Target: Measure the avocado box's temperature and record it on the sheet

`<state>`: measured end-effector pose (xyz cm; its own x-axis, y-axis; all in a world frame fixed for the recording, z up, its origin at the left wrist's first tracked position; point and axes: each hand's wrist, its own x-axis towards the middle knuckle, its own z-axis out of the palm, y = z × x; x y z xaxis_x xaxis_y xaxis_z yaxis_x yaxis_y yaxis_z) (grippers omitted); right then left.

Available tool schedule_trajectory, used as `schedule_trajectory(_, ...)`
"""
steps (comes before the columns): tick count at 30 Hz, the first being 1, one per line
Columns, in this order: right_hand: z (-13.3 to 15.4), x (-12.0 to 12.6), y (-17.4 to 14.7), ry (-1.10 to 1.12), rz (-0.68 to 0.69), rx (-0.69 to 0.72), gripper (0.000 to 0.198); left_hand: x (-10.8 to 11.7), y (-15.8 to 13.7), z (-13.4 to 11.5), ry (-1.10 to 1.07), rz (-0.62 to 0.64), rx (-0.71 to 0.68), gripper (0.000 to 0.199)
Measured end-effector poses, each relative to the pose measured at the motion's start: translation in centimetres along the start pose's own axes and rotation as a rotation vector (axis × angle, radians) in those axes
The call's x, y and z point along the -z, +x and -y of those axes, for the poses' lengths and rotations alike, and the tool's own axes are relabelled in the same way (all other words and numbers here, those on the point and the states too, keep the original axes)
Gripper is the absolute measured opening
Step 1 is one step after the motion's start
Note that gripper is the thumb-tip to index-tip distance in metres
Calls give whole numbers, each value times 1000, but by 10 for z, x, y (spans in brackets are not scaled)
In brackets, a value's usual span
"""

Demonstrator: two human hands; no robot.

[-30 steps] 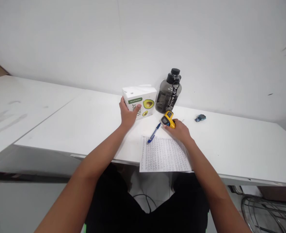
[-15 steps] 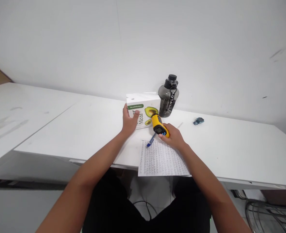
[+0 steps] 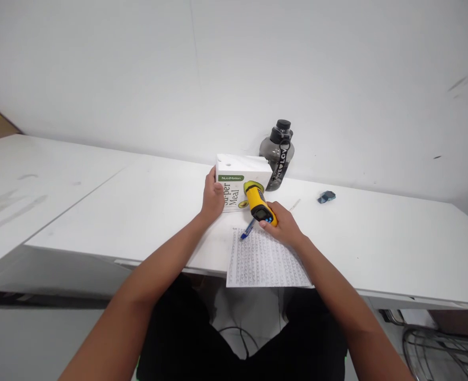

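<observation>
Left hand gripping white box at side, ideally holding it steady; right hand gripping yellow thermometer gun, ideally aiming squarely at box front.

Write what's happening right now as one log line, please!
left fingers: holding box | right fingers: holding yellow gadget | pen: partly on paper | bottle: behind box

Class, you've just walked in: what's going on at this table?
The person's left hand holds the left side of a white box. The right hand grips a yellow handheld device, its far end toward the box front. Behind the box, to its right, stands a dark bottle. A pen lies partly on a printed sheet.
</observation>
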<state>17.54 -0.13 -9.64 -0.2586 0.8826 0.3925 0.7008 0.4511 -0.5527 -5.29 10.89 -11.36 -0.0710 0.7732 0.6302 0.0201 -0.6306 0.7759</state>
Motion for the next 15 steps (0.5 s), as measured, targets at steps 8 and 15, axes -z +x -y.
schedule_trajectory(8,0,-1,1,6,-47,54,70,0,0,1,62,20,-60,83)
schedule_trajectory(15,-7,-2,1,17,-90,57,69,3,2,3,18,36,-61,78)
